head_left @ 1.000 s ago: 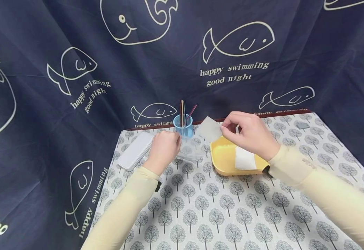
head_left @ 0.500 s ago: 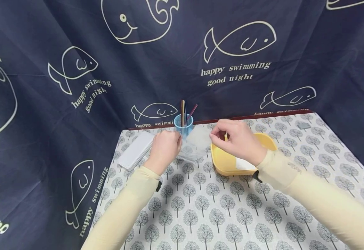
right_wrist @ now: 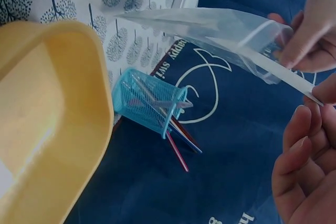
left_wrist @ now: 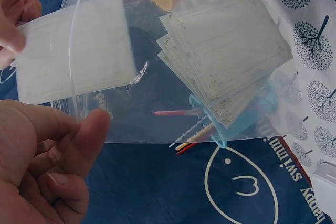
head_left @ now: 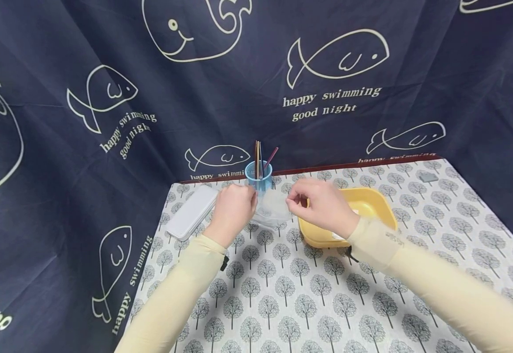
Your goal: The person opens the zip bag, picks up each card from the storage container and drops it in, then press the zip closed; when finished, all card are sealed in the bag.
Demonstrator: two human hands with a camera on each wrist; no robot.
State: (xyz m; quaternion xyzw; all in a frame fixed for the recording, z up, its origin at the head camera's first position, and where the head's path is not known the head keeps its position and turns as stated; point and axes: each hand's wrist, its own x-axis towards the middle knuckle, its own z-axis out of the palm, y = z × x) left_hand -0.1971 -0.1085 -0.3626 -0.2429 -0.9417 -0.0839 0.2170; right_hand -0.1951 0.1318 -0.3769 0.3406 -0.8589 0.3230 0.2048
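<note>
You have one white card point(left_wrist: 44, 61) partway into the clear zip bag point(left_wrist: 118, 116): its leading part appears to lie past the zip strip, between the plastic walls, while the outer end sticks out of the mouth. Farther in, you can see a fanned stack of bordered cards point(left_wrist: 226, 45), at least three, so I would judge the filling well along. By that reading, this card has yet to go fully in, and the bag's mouth is not yet closed. A white piece of paper point(right_wrist: 4, 181) also lies in the yellow bin point(head_left: 381, 211), so there may be more to load.

Your right hand point(head_left: 320, 206) is nearly closed, thumb and fingertips pinching the card's outer end; your left hand point(head_left: 234, 213) pinches the bag at its mouth, fingers curled. The bag hangs between them above the counter point(head_left: 282, 294), in front of the blue mesh cup point(right_wrist: 149, 100) with its pencils point(right_wrist: 178, 153), while the white case point(head_left: 192, 212) lies left of it.

In the head view your right forearm and hand cover much of the bin, so you can't count what it holds. The exact number of stacked cards is unclear because they overlap, and the small grey object point(head_left: 428, 177) at the far right is too indistinct to identify.
</note>
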